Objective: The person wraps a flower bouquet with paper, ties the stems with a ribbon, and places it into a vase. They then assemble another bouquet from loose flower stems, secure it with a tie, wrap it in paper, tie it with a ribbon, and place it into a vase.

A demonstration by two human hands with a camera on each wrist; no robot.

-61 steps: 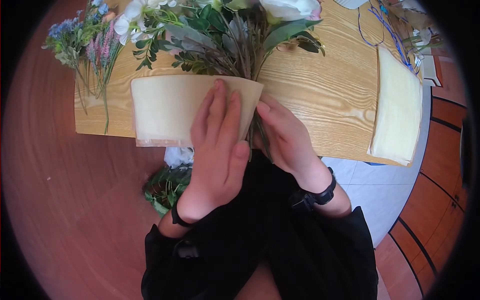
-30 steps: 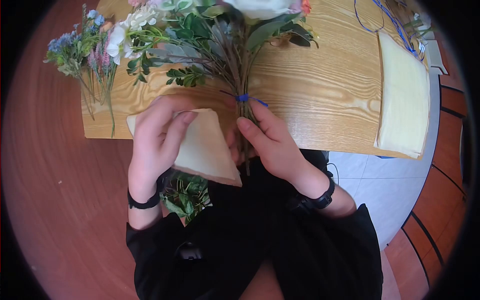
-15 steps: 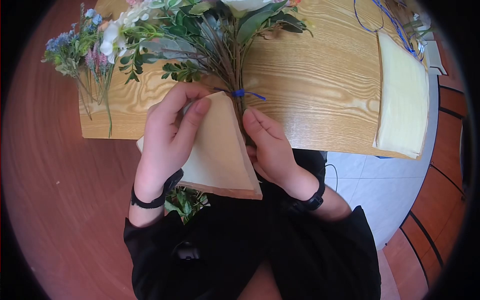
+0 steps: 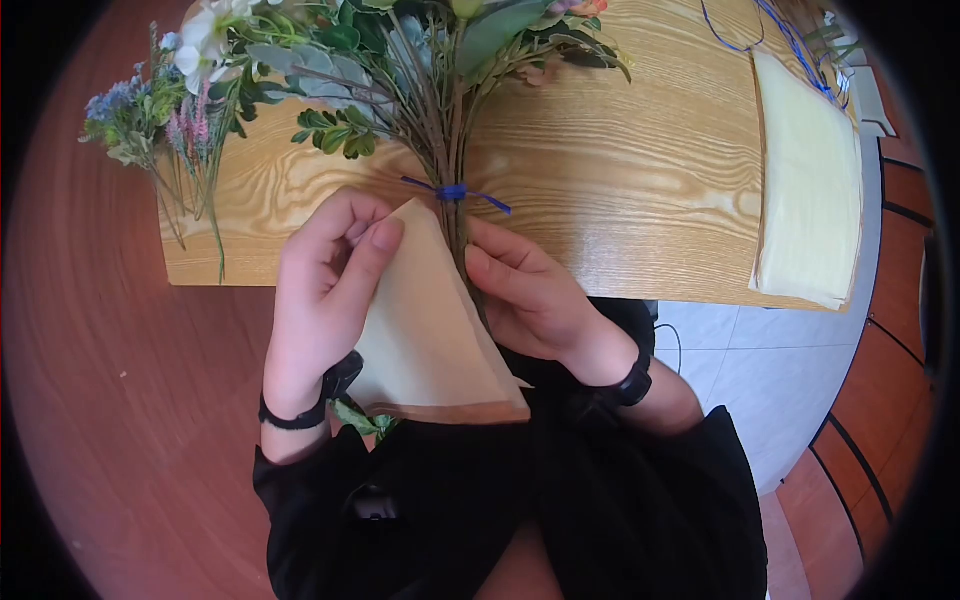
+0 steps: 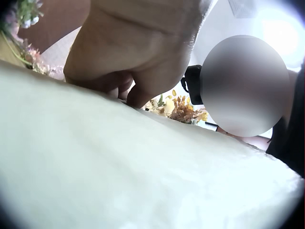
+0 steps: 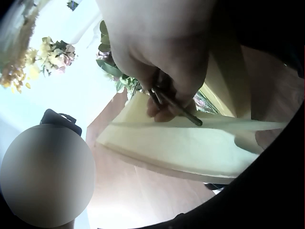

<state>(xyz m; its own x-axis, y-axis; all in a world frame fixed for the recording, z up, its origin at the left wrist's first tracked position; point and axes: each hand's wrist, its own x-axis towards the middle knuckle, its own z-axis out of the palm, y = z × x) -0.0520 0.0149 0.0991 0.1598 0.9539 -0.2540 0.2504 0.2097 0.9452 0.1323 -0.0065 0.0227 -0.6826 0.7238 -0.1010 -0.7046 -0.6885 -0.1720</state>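
A bouquet with green leaves [image 4: 340,130] and long brown stems [image 4: 440,120] reaches over the table's near edge. A blue tie [image 4: 453,192] binds its stems, with two loose ends sticking out. My right hand [image 4: 530,300] grips the stems just below the tie; the right wrist view shows the cut stem ends [image 6: 190,117] coming out between curled fingers. My left hand [image 4: 325,265] pinches the upper part of a cream sheet of paper [image 4: 435,330] between thumb and fingers. That sheet hangs slanted beside the stems and partly covers their lower ends.
A stack of cream sheets [image 4: 808,180] lies at the right of the wooden table [image 4: 640,190], with blue cords [image 4: 790,40] behind it. Loose blue flowers [image 4: 120,105] and pink flower sprigs [image 4: 195,125] lie at the left. Greenery [image 4: 365,418] shows below the table edge.
The paper, earlier spread across the stems under my flat left hand, has come away and down, uncovering the blue tie. My left hand now pinches it. The bouquet has shifted left.
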